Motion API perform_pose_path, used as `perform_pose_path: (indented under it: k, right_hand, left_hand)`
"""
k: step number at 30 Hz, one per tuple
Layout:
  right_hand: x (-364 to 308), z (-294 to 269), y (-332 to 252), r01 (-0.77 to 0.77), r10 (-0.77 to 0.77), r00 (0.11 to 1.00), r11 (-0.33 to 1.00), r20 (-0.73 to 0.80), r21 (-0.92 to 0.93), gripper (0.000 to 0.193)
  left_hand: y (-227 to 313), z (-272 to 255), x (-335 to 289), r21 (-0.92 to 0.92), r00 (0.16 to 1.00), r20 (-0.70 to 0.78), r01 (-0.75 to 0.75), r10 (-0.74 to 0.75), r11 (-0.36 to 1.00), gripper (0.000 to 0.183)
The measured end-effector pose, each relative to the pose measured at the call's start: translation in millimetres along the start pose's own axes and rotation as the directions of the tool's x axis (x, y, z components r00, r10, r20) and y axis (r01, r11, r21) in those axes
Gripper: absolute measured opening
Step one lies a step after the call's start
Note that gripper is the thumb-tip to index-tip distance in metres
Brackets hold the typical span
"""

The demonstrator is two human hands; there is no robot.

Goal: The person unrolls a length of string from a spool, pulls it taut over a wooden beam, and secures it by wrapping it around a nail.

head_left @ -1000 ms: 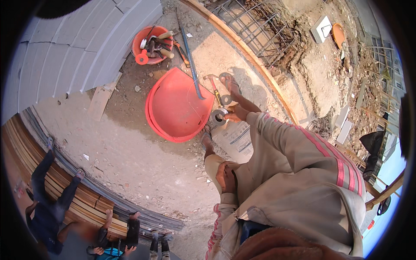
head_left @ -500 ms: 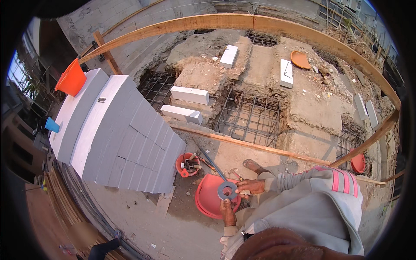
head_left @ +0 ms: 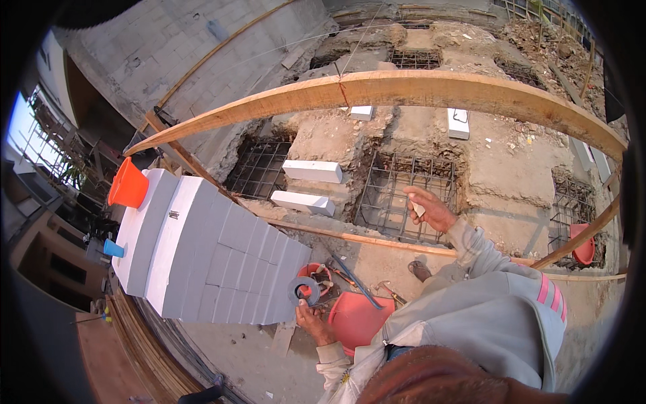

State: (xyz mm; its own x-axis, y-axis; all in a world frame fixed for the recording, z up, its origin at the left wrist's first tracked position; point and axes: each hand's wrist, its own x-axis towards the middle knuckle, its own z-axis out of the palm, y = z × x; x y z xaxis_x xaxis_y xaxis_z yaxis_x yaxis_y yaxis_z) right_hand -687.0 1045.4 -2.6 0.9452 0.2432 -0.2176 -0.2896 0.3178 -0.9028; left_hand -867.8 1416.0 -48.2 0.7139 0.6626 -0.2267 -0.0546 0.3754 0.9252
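My left hand (head_left: 315, 322) grips the lower edge of a flat grey ring (head_left: 294, 289) with a round hole, perhaps a roll of tape or line. It is held in front of a red bucket (head_left: 325, 272) of tools. Raised out ahead is my right hand (head_left: 436, 214), its fingers closed on a small pale piece (head_left: 418, 210), maybe wood. Below the hands lies a pinkish-red basin (head_left: 353, 323), with a blue bar (head_left: 367, 291) reaching over its rim. A hammer (head_left: 387, 289) rests on the ground beside it.
At left stands a stack of pale blocks (head_left: 208, 262) with an orange bucket (head_left: 129, 183) and blue cup (head_left: 113, 248) on it. A wooden rail (head_left: 457, 87) crosses ahead. Beyond a low timber (head_left: 363, 237) are pits with steel bar grids (head_left: 397, 202) and loose white blocks (head_left: 311, 171).
My hands have parted. The right one has moved up and forward with the pale piece; the left has carried the grey ring leftward, from over the basin to the bucket. The view has shifted too.
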Motion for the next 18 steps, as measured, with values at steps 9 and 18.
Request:
perform_pose_path:
  k: [9,18]
  right_hand:
    - [35,-80,-219,0.698,-0.705,0.707,0.682,-0.057,0.220,0.041]
    - [35,-32,-279,0.762,-0.863,0.330,0.482,0.382,0.432,0.063]
  left_hand:
    - [96,188,68,0.012,0.892,-0.028,-0.452,0.452,0.892,0.032]
    - [15,246,55,0.278,0.957,0.088,-0.289,0.275,0.916,0.024]
